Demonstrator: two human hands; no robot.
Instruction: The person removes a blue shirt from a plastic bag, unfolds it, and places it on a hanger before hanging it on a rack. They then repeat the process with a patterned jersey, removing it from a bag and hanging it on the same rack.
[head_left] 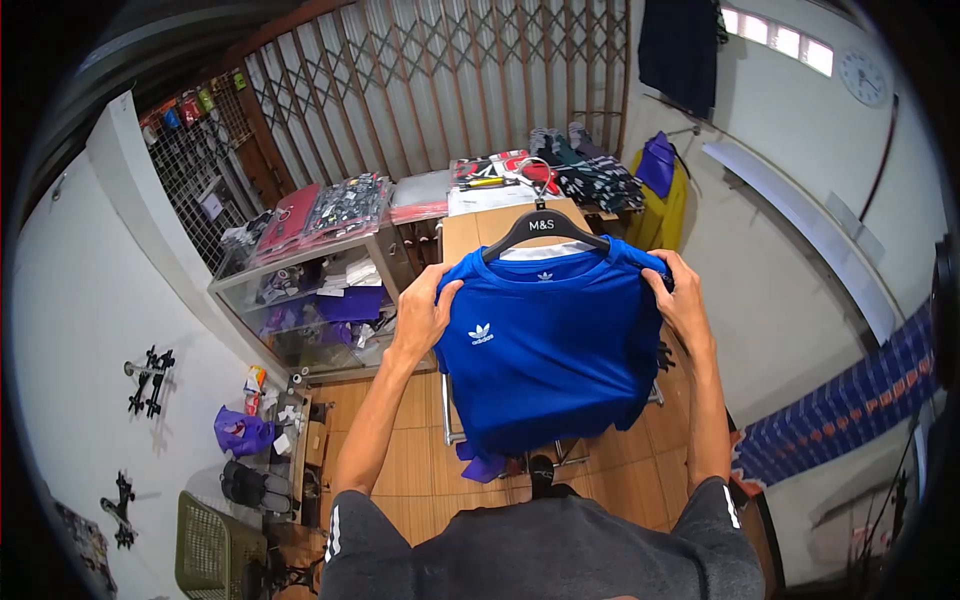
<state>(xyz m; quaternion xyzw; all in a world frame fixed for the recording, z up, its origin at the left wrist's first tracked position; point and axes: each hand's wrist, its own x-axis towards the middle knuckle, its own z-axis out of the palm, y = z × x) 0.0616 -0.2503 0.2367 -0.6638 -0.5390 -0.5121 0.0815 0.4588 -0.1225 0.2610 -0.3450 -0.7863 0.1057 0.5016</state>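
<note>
A blue T-shirt [560, 350] with a white logo on its chest hangs in front of me on a black hanger [541, 228] marked "M&S". The hanger's metal hook points up and away from me. My left hand [425, 305] grips the shirt at its left shoulder in the view, thumb in front. At the opposite shoulder, my right hand [680, 295] pinches the cloth the same way. Fingers behind the fabric are partly hidden. The shirt's lower part drapes toward me, over a metal-legged stand or table with a brown board top [470, 232].
A glass display case [310, 300] stands to the left with packed goods on it. Folded clothes [595, 175] lie at the back, before a folding metal gate [430, 90]. A green basket [215, 545] is at lower left; a blue patterned cloth [840, 400] hangs at right.
</note>
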